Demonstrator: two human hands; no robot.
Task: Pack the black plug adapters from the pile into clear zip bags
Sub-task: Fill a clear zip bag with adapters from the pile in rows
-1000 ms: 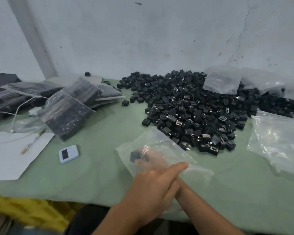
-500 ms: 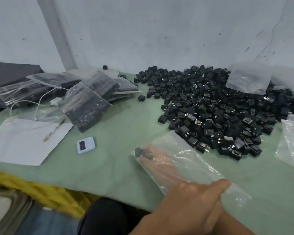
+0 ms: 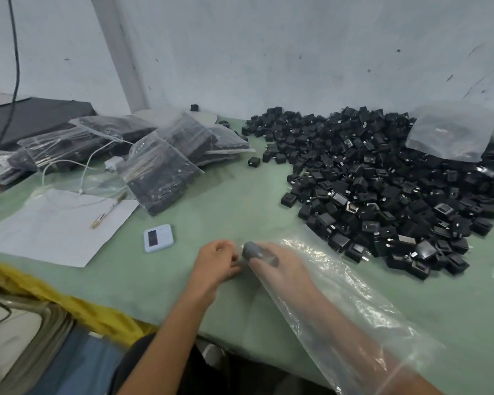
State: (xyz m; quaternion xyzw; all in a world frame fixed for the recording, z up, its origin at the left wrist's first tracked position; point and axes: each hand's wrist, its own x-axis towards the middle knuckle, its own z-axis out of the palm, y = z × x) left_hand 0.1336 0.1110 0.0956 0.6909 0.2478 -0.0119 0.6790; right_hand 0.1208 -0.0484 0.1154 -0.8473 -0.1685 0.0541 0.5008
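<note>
Where green table (image 3: 240,201) meets wall (image 3: 268,52), adapters (image 3: 382,189) pile.

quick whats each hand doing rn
left hand: closed, pinching the end of the clear zip bag
right hand: inside that bag, holding a black plug adapter

Filled bags (image 3: 166,166) left of pile (image 3: 382,183)
</note>
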